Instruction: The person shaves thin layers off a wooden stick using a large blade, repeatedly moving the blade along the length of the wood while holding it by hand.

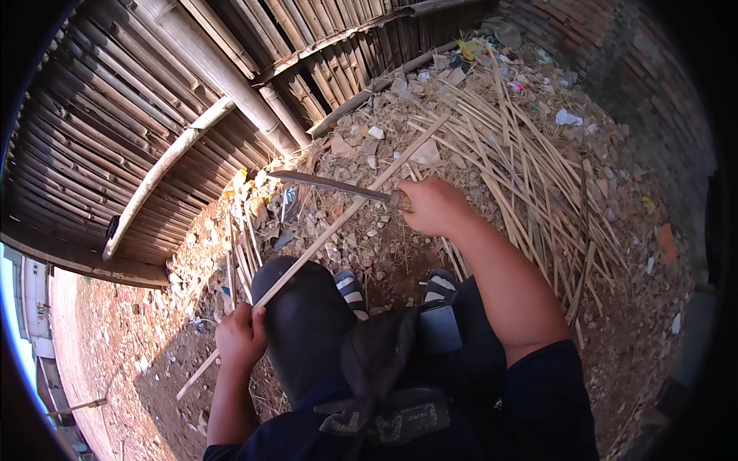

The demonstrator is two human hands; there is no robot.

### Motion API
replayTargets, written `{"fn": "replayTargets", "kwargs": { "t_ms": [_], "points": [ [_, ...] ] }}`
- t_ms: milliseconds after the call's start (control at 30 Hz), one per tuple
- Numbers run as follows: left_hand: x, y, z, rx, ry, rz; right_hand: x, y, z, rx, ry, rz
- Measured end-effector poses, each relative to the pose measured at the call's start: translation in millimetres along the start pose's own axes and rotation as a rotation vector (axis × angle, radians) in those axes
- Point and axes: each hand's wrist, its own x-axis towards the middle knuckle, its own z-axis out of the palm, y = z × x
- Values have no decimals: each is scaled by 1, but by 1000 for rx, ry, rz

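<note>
Squatting on rubble-strewn brown dirt (401,269), facing a slatted brown bamboo wall (84,146), upper left. Gripping a long, thin, pale bamboo strip (327,231) w/ curled L hand (241,338), lower left, & running it diagonally past the black-trousered L knee (296,296) to upper centre. Clenching a long, dark, metal-bladed knife (330,183) in R hand (434,206), centre, & crossing strip w/ it; not showing clearly if touching. Risking a slip, prob. from pressing too hard or catching on grain: poss. sending knife toward knee or, along strip, L hand. Maybe splitting strip off-line from tilting knife, or whipping its loose far end from easing L grip.
</note>
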Motion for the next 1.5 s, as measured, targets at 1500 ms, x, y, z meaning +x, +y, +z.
{"fn": "replayTargets", "kwargs": {
  "t_ms": [1500],
  "points": [
    [-11, -23, 36, -62, 61, -24, 48, 70, 32, 289, 358, 247]
  ]
}}
